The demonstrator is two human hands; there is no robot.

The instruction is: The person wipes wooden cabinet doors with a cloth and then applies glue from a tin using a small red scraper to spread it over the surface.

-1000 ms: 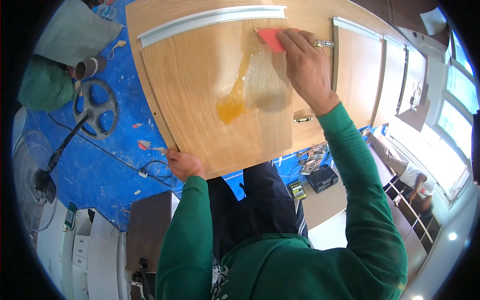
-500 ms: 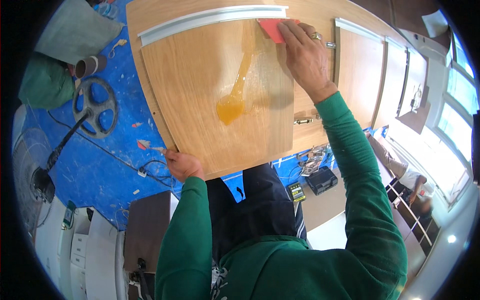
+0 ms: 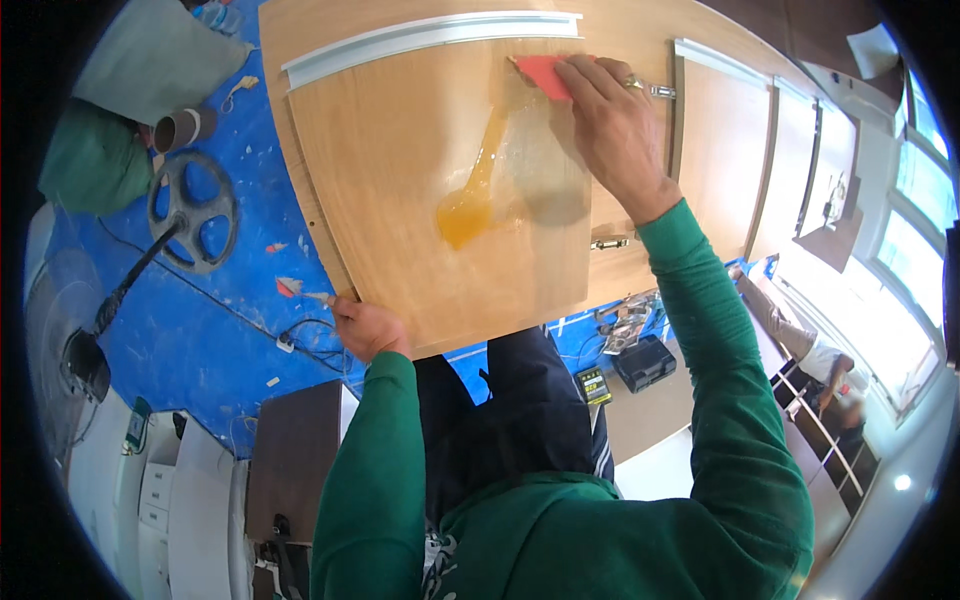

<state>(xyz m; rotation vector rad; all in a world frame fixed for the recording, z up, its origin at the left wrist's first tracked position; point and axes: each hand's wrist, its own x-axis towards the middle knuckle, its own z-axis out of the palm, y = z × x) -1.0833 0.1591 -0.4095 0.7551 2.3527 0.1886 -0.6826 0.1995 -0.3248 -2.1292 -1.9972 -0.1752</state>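
So the wood panel (image 3: pixel 380 170) lies right in front of the person, and the right arm (image 3: pixel 722 340) bends wide past its right edge. The left arm (image 3: pixel 375 450) angles up to its near edge. The right hand (image 3: pixel 625 135) is palm-down by its far right corner, fingers bunched. Yellow puddle (image 3: pixel 465 221) sits mid-panel. Left hand (image 3: pixel 372 330): near left corner, fingers partly hidden. Red scraper (image 3: pixel 543 76)'s pinched in the right, near the far edge; small spatula (image 3: pixel 290 288)'s pinched in the left, poking past the left edge.
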